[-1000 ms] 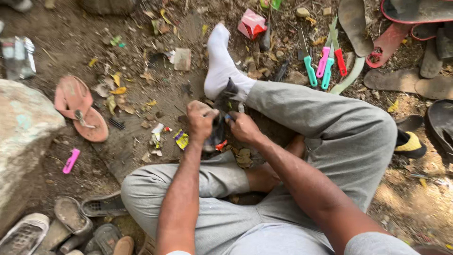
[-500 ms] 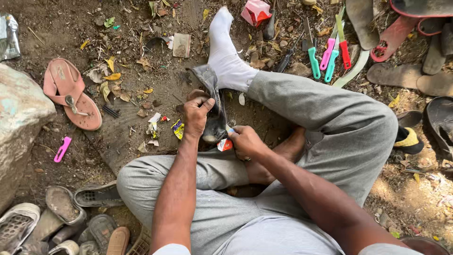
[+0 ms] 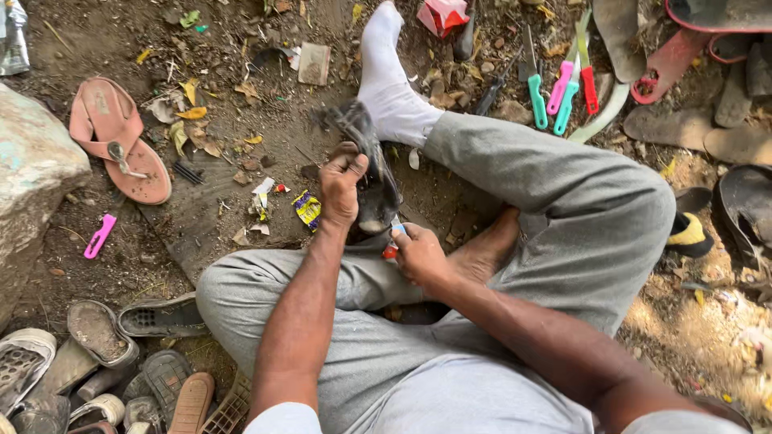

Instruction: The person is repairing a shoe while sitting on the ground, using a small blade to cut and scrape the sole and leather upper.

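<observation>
My left hand (image 3: pixel 341 186) is still gripping the shoe (image 3: pixel 366 173), fingers pressed around its top. It is resting above my knees. My right hand (image 3: pixel 416 255) is pinching the knife (image 3: pixel 393 239), now lower, under the shoe.

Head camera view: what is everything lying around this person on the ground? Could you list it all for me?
Dark shoe: one, black-grey, held above the dirt in front of the lap.
Small tool: one, red with a pale blade, against the shoe.
Pink sandal: one, on the dirt at left.
Pink handle: one, on the dirt below the sandal.
Rock: one, grey, far left.
Worn footwear pile: several, grey and tan, bottom left.
Handled tools: about four, teal, pink, red, top right.
Red packet: one, top centre.
Soles and sandals: several, right edge.
White sock: one, on the outstretched foot.
Left hand: grips the shoe.
Right hand: holds the small tool.
</observation>
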